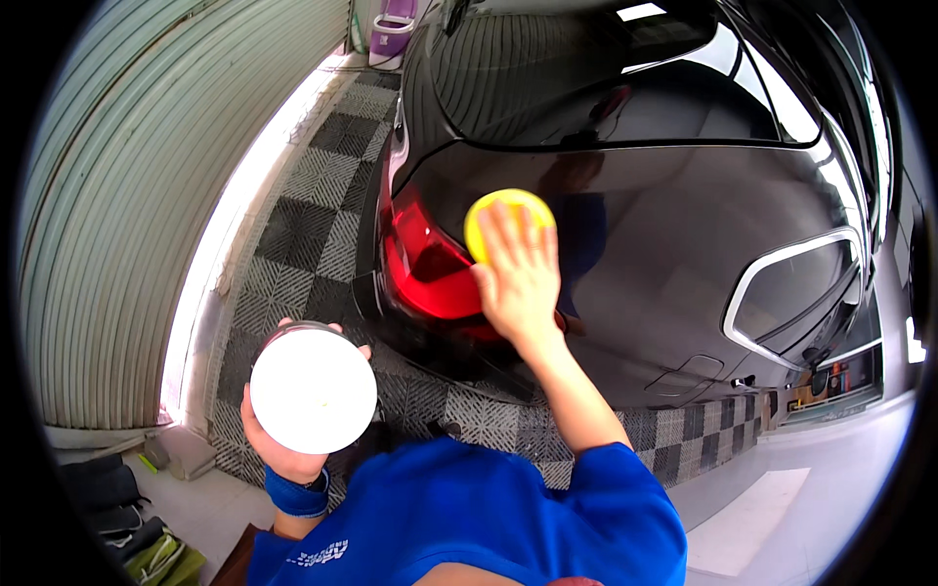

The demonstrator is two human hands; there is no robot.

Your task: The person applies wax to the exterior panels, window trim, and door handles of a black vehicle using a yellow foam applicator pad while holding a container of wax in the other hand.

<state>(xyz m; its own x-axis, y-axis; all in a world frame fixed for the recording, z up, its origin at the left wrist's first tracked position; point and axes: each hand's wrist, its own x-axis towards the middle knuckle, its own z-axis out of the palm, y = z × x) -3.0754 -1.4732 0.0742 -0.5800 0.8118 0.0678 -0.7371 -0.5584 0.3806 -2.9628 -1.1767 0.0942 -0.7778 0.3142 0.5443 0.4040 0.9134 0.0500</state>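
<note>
My right hand (520, 278) lies over a round yellow sponge applicator pad (481, 223), its fingers stretched across the top. The pad rests against the glossy dark car body (645, 249), just beside the red tail light (430, 278). Lower left, away from the car, my left hand (266, 430) grips a round tub (313, 391) from beneath and around its side. Its white round face is turned up and a dark rim shows at the far edge; I cannot tell whether the white is a lid or the contents. Fingertips show past the rim.
Black and grey checkered floor tiles (337, 186) run beside the car. A ribbed shutter wall (176, 156) stands at left. At the far end is a purple and white container (391, 34). Dark bags (103, 493) lie at lower left. The car's side window (796, 293) is at right.
</note>
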